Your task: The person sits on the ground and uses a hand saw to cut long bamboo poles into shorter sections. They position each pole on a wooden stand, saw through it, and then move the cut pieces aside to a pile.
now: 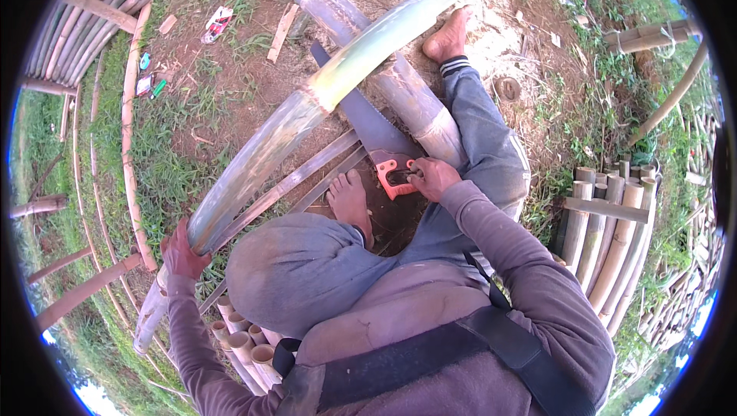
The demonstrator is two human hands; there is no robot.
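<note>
Left hand (184, 255): grasping, wrapped about the lower-left part of the long bamboo pole (330, 84). A further bamboo length shows below this hand; cannot tell whether it is the same pole. From the grip, the pole slants up and to the right across the view, greyish brown low down, pale yellow past a node about midway, green toward the far end.

Red-and-white wrapper (218, 24): on the ground, left of the pole. Cut bamboo sections (242, 339): grouped beside the left forearm, hollow ends showing. Split bamboo strips (315, 169): lying slantwise on the ground between the pole and the bare left foot (350, 197).

Hand saw (372, 126): orange handle toward the person, dark blade pointing up and left, passing beneath the long pole, tip visible on the other side. Thick bamboo length (422, 101): right of the blade, also crossing under the pole; near end against the right leg.

Right hand (436, 178): grasping, fingers curled on the rear of the saw handle. Bare right foot (447, 36): beyond, near the thick length. Far right: bundle of bamboo poles (610, 236) with a crosspiece.
</note>
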